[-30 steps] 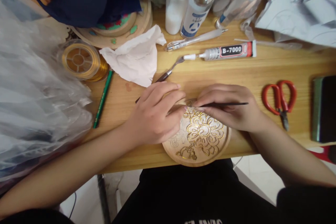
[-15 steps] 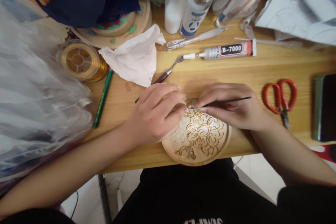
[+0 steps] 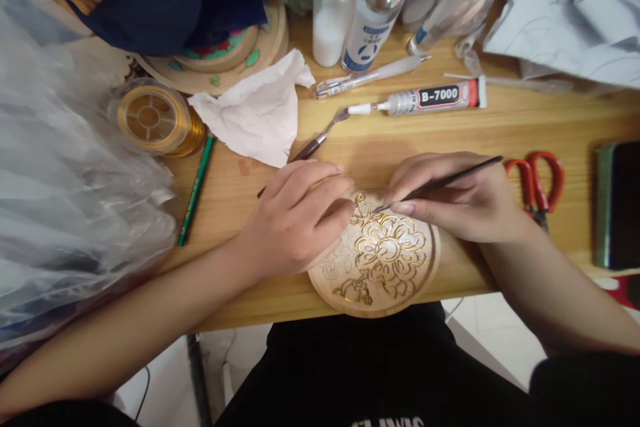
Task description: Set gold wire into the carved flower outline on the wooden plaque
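Observation:
A round wooden disc (image 3: pixel 320 283) with a raised rim lies at the table's front edge. Gold wire outlines a large flower (image 3: pixel 391 248) and smaller motifs on its face; pencil lines show on the left part. My left hand (image 3: pixel 300 220) grips the disc's upper left side, fingers curled and partly covering it. Pinched in my right hand (image 3: pixel 455 197) is a slim dark-handled tool (image 3: pixel 450 178), whose thin tip meets the wire work above the flower. Whether that tip is a brush or a blade I cannot tell.
Beyond my hands lie a palette knife (image 3: pixel 320 139), a B-7000 glue tube (image 3: pixel 435 95), a pen (image 3: pixel 370 76) and crumpled tissue (image 3: pixel 255 110). Bottles (image 3: pixel 370 20) stand behind. At left are a gold wire spool (image 3: pixel 155 117) and green pencil (image 3: pixel 196 190); red-handled cutters (image 3: pixel 547 180) and a phone (image 3: pixel 617 203) sit right.
My right hand has shifted slightly right, tilting the tool more steeply. Its tip is farther from my left fingers, uncovering a gold curl. My left hand and the disc stay put.

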Available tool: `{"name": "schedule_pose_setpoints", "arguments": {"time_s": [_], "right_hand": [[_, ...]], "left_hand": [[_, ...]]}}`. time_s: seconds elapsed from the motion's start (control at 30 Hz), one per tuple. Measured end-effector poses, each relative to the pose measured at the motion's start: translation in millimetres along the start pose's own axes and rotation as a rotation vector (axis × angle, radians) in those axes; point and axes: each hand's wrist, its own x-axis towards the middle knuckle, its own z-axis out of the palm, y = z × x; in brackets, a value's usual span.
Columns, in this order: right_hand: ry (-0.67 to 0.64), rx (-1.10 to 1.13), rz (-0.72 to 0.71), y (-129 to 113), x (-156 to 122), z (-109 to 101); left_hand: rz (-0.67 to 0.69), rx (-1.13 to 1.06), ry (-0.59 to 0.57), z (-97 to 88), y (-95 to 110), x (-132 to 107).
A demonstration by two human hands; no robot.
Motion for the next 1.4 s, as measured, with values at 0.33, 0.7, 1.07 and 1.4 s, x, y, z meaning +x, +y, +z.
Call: {"name": "schedule_pose_setpoints", "arguments": {"time_s": [0.33, 0.7, 1.07, 1.4], "right_hand": [[0.032, -0.243, -0.031, -2.4, 0.1, 10.8], [0.032, -0.374, -0.082, -2.9, -1.6, 14.5], [0.011, -0.451, -0.127, -5.0, -0.3, 15.5], [-0.003, -0.585, -0.197, -5.4, -3.1, 16.6]], "left_hand": [[-0.003, 0.001, -0.043, -1.1, -0.9, -1.2], [-0.009, 0.023, -0.023, -1.5, 0.5, 0.6], [-0.014, -0.016, -0.044, -2.3, -0.9, 2.3], [-0.008, -0.028, -0.047, -3.6, -2.2, 3.4]]}}
